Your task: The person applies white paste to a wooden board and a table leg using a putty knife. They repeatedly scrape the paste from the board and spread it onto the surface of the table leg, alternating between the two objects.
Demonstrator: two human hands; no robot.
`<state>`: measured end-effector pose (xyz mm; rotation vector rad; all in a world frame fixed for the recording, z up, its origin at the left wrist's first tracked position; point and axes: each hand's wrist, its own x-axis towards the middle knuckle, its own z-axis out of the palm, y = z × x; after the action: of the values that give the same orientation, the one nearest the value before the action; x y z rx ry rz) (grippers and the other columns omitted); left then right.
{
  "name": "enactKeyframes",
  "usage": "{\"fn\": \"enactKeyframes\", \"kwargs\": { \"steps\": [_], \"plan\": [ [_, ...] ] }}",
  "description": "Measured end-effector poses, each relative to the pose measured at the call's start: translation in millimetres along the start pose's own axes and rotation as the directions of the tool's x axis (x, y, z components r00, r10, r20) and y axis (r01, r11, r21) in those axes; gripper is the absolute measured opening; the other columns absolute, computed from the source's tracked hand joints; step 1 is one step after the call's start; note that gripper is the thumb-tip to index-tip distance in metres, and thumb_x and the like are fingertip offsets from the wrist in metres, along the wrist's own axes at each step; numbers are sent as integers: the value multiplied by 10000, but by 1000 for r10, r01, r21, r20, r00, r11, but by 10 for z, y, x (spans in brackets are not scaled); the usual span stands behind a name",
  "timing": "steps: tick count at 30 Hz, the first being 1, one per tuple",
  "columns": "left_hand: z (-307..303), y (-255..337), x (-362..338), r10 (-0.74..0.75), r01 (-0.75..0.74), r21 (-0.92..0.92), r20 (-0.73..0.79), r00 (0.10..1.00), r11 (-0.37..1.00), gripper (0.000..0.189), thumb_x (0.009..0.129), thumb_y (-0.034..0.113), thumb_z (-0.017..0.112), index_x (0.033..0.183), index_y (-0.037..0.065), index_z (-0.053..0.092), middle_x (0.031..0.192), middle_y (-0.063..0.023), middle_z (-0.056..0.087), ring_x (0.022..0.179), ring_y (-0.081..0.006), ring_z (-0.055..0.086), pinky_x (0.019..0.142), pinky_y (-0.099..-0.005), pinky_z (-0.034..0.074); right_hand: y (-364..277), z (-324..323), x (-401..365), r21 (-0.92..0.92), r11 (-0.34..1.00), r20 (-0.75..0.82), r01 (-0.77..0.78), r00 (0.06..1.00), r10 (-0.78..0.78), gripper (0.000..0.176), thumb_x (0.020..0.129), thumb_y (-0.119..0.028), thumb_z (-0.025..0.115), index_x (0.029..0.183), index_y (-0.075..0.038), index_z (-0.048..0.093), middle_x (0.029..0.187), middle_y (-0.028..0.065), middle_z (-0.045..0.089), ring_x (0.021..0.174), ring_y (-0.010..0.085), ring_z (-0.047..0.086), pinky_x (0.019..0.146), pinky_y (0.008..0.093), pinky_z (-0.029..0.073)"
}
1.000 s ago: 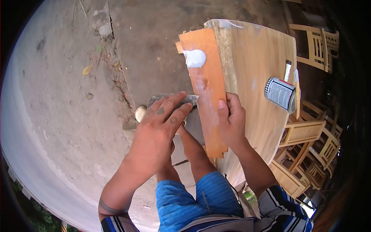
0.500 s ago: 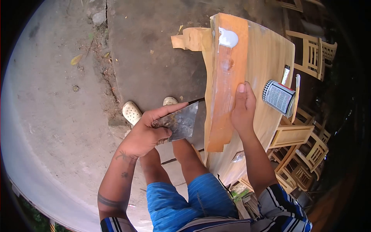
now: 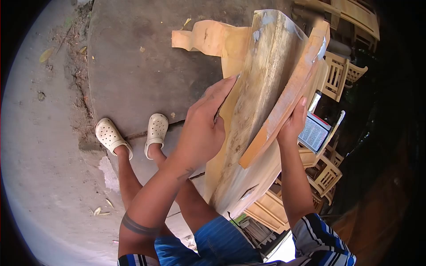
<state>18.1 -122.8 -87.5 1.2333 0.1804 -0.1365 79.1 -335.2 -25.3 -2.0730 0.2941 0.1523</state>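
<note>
In my right hand [image 3: 293, 122] is an orange-brown wooden board [image 3: 284, 104], tilted up, with the thumb and fingers around its near side. A smear of white putty [image 3: 322, 48] shows near the board's far end. My left hand [image 3: 205, 122] is closed around a putty knife [image 3: 217, 115], turned so that its blade is mostly hidden. The left fingertips are at the side of a pale wooden tabletop [image 3: 262, 75], close to its rough edge. Whitish filler patches [image 3: 267, 19] mark the tabletop's far corner.
A labelled can [image 3: 314, 133] stands on the tabletop, beside a pale stick. A curved wooden leg [image 3: 206, 37] juts from the table's left side. Wooden chairs [image 3: 333, 76] are on the right. Concrete floor [image 3: 133, 75] lies at the left, around my light clogs [image 3: 111, 133].
The board has swung right and turned on edge, uncovering the tabletop's edge. My left hand has moved up and right to the table's side, and the putty knife has rotated.
</note>
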Motion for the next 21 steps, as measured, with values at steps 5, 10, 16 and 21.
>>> {"fn": "enactKeyframes", "kwargs": {
  "steps": [5, 10, 16, 21],
  "plan": [
    [120, -96, 73, 60, -61, -32, -46, 997, 998, 720, 691, -194, 369, 1359, 54, 475, 1377, -170, 499, 1303, -322, 462, 1060, -335, 348, 48, -59, 13, -10, 1000, 22, -3, 1000, 3, 500, 1036, -428, 283, 1123, 12, 503, 941, 99, 600, 828, 138, 575, 734, 257, 465],
    [183, -85, 185, 111, -111, 14, -55, 992, 994, 724, 672, -196, 395, 1352, 38, 475, 1372, -171, 499, 1289, -344, 468, 1060, -357, 363, 59, -12, 19, -112, 993, -45, 49, 998, -54, 524, 1034, -454, 233, 956, -31, 531, 644, 68, 540, 483, 126, 501, 442, 236, 416],
    [285, -22, 158, 117, -111, 149, -30, 993, 983, 753, 640, -189, 422, 1353, 46, 477, 1400, -169, 454, 1282, -366, 454, 1063, -400, 379, 90, -28, 19, -122, 989, -35, 87, 995, -92, 526, 1035, -453, 208, 968, -32, 515, 627, 61, 523, 474, 120, 490, 432, 233, 406],
    [183, -12, 76, 152, -174, 183, 125, 980, 968, 753, 638, -182, 419, 1353, 42, 484, 1389, -168, 470, 1274, -340, 471, 1085, -377, 352, 50, 1, -13, -99, 994, -25, 52, 998, -55, 538, 1033, -465, 207, 964, -29, 514, 628, 60, 525, 475, 121, 490, 435, 232, 405]
  ]
}}
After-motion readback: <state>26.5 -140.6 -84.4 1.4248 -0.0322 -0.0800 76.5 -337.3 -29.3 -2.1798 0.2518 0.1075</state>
